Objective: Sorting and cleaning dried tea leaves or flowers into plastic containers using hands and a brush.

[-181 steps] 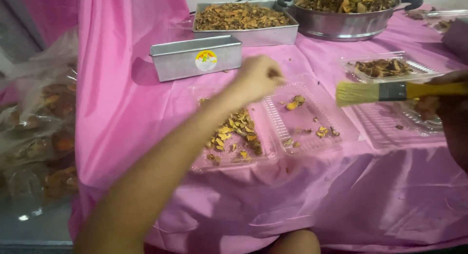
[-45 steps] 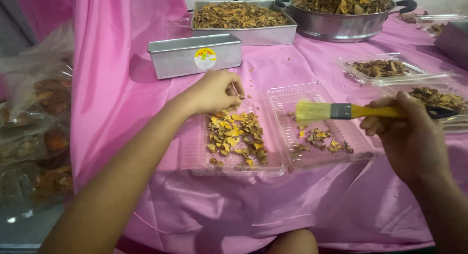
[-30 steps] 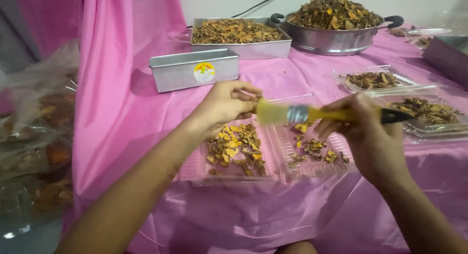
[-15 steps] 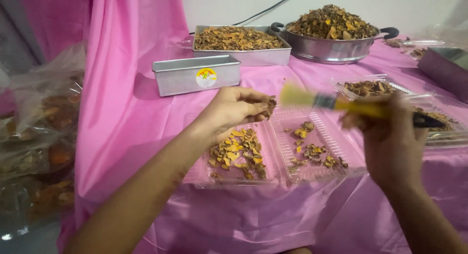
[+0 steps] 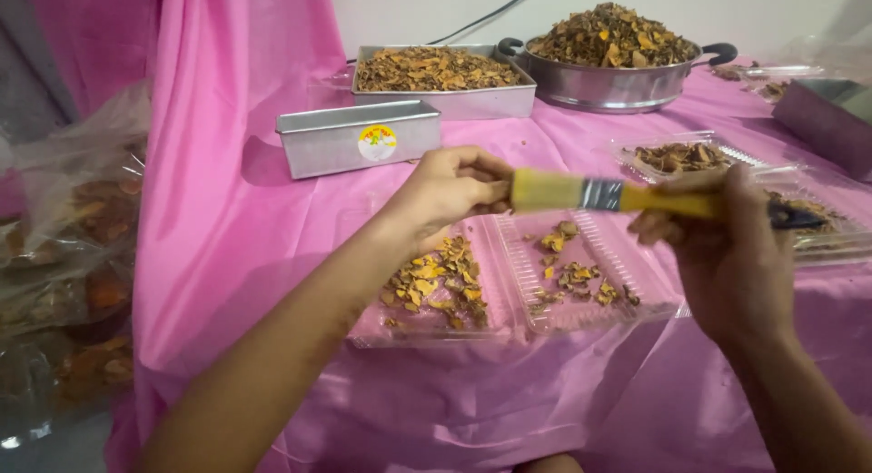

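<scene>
A: Report the position of the brush.

B: The brush (image 5: 627,199) lies nearly level above the open clear plastic clamshell tray (image 5: 518,323). Yellow handle, metal ferrule, pale bristles. The bristle tips meet the fingertips of the left hand (image 5: 451,189).

A: State of the right hand?

B: The right hand (image 5: 727,255) is wrapped around the yellow handle, fingers curled over it, thumb side toward the ferrule. The dark end of the handle projects past the hand to the right.

A: And the left hand?

B: Closed in a pinch, fingertips drawn together at the bristles. Whatever sits between the fingertips is too small and blurred to identify.

A: Contents of the tray below?

B: Two joined halves. The left half holds a loose pile of dried orange-brown chips (image 5: 436,287). The right half holds a sparser scatter of the same chips (image 5: 572,273).

A: Surroundings?

B: All items rest on a pink cloth (image 5: 236,219). Behind the hands stands a small rectangular metal tin (image 5: 356,137) bearing a round sticker. Farther back, a larger metal pan (image 5: 442,80) and a round metal pot (image 5: 618,69) with dark handles, both filled with dried pieces. To the right, further clear trays (image 5: 681,157) hold darker dried material. At far left, clear plastic bags (image 5: 68,246) of similar contents.
</scene>
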